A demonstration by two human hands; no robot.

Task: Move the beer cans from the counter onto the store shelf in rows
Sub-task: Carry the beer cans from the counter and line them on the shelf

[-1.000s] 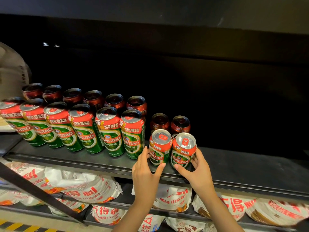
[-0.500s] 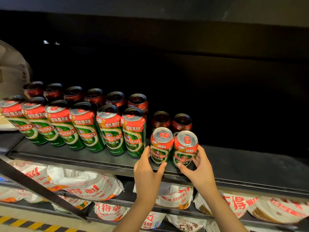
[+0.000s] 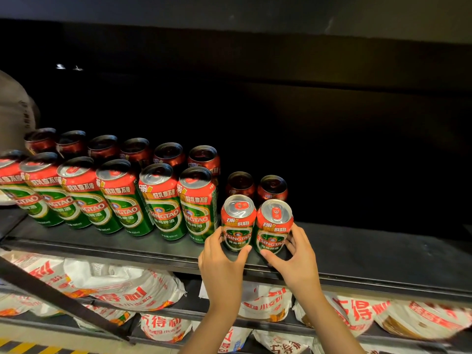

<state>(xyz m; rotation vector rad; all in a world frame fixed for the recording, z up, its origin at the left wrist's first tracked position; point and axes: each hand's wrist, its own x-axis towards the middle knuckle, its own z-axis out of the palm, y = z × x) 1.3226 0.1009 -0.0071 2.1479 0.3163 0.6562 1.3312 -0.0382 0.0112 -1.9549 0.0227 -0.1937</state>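
Observation:
Two short red-and-green beer cans stand side by side near the front of the dark shelf [image 3: 370, 254]. My left hand [image 3: 221, 261] grips the left short can [image 3: 238, 222], thumb across its front. My right hand [image 3: 297, 261] grips the right short can [image 3: 273, 226] the same way. Two more short cans [image 3: 255, 186] stand right behind them. To the left, a front row of tall cans [image 3: 158, 200] stands with a second row [image 3: 138, 149] behind it in shadow.
The shelf's right half is bare and dark. Its metal front lip [image 3: 383, 284] runs below my hands. The lower shelf holds white sacks with red print [image 3: 122, 290]. A dark bar [image 3: 58, 300] slants across the lower left. A pale sack [image 3: 12, 111] sits at far left.
Both hands have pushed the two short cans a little further back onto the shelf, closer to the two cans behind. The grips have stayed the same.

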